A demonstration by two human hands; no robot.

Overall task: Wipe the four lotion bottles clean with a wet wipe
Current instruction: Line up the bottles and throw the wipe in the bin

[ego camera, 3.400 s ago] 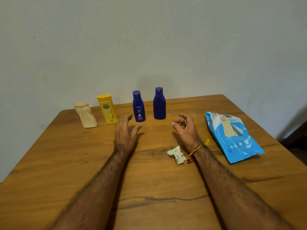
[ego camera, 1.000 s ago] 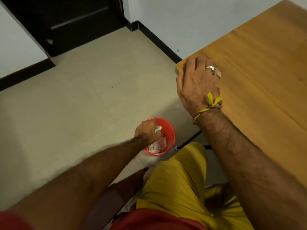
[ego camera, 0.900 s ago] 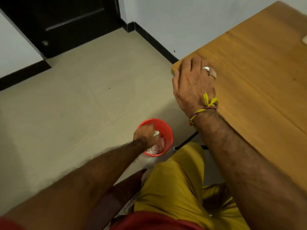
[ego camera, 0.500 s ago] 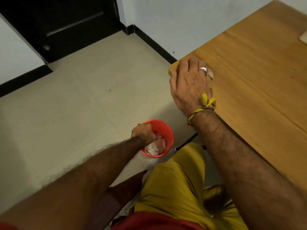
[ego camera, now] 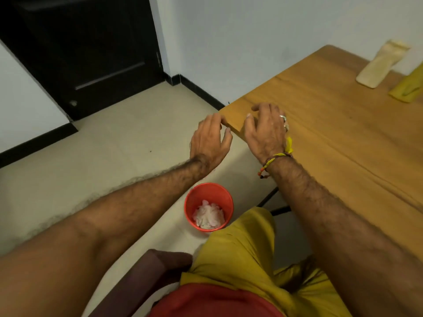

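My left hand (ego camera: 209, 139) hovers empty beside the near left corner of the wooden table (ego camera: 343, 124), fingers spread and relaxed. My right hand (ego camera: 265, 129) lies over that corner, fingers loosely bent, holding nothing. On the floor below stands a red bin (ego camera: 208, 205) with crumpled used wipes (ego camera: 208, 215) in it. At the table's far right edge a cream lotion bottle (ego camera: 380, 65) stands, with part of a yellow bottle (ego camera: 407, 88) beside it. The two blue bottles and the wipe pack are out of view.
A black door (ego camera: 87, 49) and dark skirting line the wall behind the tiled floor (ego camera: 91, 161). My yellow-clad legs (ego camera: 240, 259) and a dark chair edge (ego camera: 146, 277) fill the bottom of the view, close to the bin.
My left hand has let the used wipe go into the red bin and risen to the table corner, empty. My right hand has shifted slightly along the corner.
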